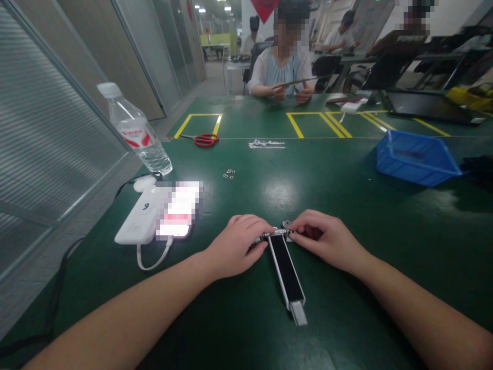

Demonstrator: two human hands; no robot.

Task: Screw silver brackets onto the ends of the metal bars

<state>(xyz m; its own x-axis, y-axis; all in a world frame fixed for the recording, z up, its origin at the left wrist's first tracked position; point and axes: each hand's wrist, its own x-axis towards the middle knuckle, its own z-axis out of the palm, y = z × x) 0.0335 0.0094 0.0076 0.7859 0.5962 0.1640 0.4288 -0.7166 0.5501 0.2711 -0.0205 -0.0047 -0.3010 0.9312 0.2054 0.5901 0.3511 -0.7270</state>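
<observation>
A long black bar with silver edges (287, 270) lies on the green table before me, a flat silver tab (298, 313) at its near end. Across its far end runs a slim metal crosspiece (278, 233). My left hand (241, 244) is closed round the crosspiece's left side, fingertips resting by the bar's top; part of what it grips is hidden under the fingers. From the right, my right hand (327, 236) pinches a small metal fitting (287, 225) between thumb and forefinger at the crosspiece's other end. Several small metal rings (228, 174) lie farther off.
Left of my hands are a white power bank (138, 218) cabled to a lit phone (179, 210) and a water bottle (140, 133). Red-handled scissors (207, 140), small silvery pieces (266, 144) and a blue bin (416, 156) are beyond. A person (283, 67) sits opposite.
</observation>
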